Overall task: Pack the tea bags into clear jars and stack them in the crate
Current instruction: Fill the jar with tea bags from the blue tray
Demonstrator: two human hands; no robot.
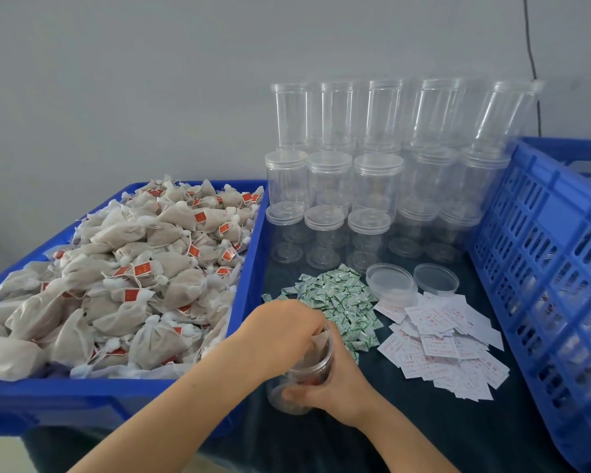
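A: One jar [302, 373] in progress, tilted on its side, low centre on the dark cloth. R hand [335, 380] wraps its body. L hand [284, 331] has fingertips bunched at the mouth, pushing in a tea bag [316, 339], w/ more bags already inside.

B: Progress overall?

A: Early, by my read. Tray [249, 240] at left is heaped w/ tea bags [133, 268]. Empty jars [372, 172] stacked approx. three tiers at back, most w/ lids on. Crate [539, 254] at right: contents blurred thru the slots, can't tell the count.

B: Anything else on the bench?

A: Green-white sachets [335, 302] just beyond the jar, white slips [444, 339] to their right, two loose lids [413, 281] behind. Slips lie between jar and crate; nothing tall blocks that path.
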